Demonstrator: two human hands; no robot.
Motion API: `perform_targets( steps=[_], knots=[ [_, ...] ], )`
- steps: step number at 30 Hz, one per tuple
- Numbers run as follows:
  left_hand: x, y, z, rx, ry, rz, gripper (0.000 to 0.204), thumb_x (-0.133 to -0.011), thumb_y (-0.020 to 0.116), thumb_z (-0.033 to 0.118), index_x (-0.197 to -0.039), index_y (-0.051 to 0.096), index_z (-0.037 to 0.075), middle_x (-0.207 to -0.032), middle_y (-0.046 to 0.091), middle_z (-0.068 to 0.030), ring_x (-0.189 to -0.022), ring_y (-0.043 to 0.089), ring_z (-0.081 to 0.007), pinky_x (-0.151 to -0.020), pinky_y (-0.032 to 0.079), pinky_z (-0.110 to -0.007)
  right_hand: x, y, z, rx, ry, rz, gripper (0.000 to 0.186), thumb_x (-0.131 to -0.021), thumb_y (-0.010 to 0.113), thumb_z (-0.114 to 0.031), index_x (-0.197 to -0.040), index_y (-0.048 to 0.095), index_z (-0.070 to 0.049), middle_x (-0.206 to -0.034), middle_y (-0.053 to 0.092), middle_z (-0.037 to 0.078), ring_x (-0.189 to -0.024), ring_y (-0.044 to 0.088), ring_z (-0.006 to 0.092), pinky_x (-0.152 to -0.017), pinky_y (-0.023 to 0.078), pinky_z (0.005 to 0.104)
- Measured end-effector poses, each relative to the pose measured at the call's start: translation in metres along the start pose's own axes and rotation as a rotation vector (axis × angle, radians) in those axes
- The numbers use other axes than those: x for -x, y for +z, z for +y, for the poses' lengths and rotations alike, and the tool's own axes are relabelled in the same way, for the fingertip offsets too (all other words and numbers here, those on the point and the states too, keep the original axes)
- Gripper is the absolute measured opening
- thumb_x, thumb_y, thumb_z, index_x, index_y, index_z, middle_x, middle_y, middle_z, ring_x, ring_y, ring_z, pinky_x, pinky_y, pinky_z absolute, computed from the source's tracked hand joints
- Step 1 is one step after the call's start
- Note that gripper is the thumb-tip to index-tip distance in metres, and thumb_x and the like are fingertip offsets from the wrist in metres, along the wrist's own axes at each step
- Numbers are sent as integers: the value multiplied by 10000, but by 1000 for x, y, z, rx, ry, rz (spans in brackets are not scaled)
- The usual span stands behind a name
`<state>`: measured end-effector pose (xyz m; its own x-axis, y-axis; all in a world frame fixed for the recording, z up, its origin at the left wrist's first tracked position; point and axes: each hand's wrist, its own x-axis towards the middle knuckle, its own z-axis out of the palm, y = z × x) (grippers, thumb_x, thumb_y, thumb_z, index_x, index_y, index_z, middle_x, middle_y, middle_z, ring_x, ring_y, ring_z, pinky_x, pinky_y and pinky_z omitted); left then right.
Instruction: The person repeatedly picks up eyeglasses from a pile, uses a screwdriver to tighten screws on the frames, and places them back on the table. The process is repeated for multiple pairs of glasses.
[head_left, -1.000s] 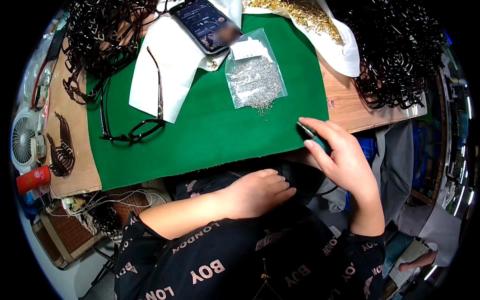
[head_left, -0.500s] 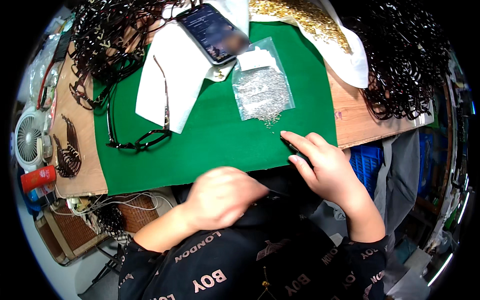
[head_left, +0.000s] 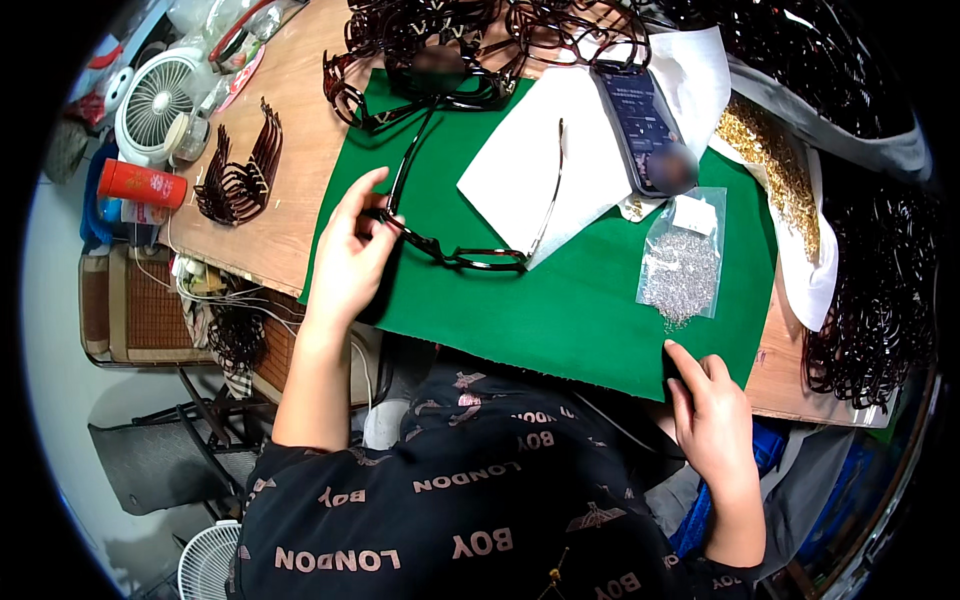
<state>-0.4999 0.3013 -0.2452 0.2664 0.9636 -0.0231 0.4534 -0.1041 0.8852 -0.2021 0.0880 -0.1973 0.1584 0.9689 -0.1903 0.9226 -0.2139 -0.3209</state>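
Note:
My left hand (head_left: 352, 262) is at the left side of a dark eyeglass frame (head_left: 490, 266), with thumb and fingers closed at the corner where the temple meets the front. The glasses lie over a green mat (head_left: 560, 330) and a white cloth (head_left: 525, 165), temples pointing away from me. My right hand (head_left: 715, 415) rests at the mat's near right edge, index finger stretched forward and thumb bent beneath it. What it grips is mostly hidden. Just beyond its fingertip, tiny silvery pieces spill from a clear plastic bag (head_left: 682, 270).
A phone (head_left: 640, 125) lies behind the bag. Dark eyeglass frames (head_left: 430, 60) pile up at the back, more dark pieces (head_left: 875, 310) at right. Gold-coloured small parts (head_left: 775, 160) sit on white cloth. At left are a fan (head_left: 158, 105), a red can (head_left: 140, 184) and brown temples (head_left: 240, 170).
My left hand has gone from near my body to the glasses and taken hold of their left corner. My right hand stays beside the silvery pieces. The view has shifted toward the left.

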Motion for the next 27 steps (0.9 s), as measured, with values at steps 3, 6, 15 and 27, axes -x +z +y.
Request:
perform_targets(
  steps=[3,6,15,27],
  knots=[
    [-16,5,-15,-21,33,54,189,-840,589,96,-1014,599,22,-863,575,21,-800,492,-53,-759,394,-202,0,0,-2,10,9,18,351,-777,591,-103,-1124,559,-144,-774,491,128,-628,559,287,-553,464,372],
    [-11,-1,-6,540,76,-52,177,-844,568,135,-973,555,14,-1040,562,-105,-888,550,-153,-783,433,-256,-1,2,-2,40,-2,41,342,-787,577,-117,-1127,548,-151,-784,498,128,-628,565,282,-554,470,373],
    [14,-29,51,1393,388,-359,505,-915,439,137,-1346,219,-6,-753,525,-6,-414,315,-40,-391,269,-177,-1,4,1,2,31,-6,340,-808,558,-114,-1146,533,-135,-813,509,139,-625,565,282,-561,481,356],
    [60,147,46,1761,-650,-999,314,-917,450,211,-1113,477,-33,-781,469,-25,-528,347,-71,-463,293,-191,3,-15,-17,-1636,271,-623,372,-891,379,-8,-1261,378,-43,-875,562,47,-446,399,51,-403,321,167]
  ],
)
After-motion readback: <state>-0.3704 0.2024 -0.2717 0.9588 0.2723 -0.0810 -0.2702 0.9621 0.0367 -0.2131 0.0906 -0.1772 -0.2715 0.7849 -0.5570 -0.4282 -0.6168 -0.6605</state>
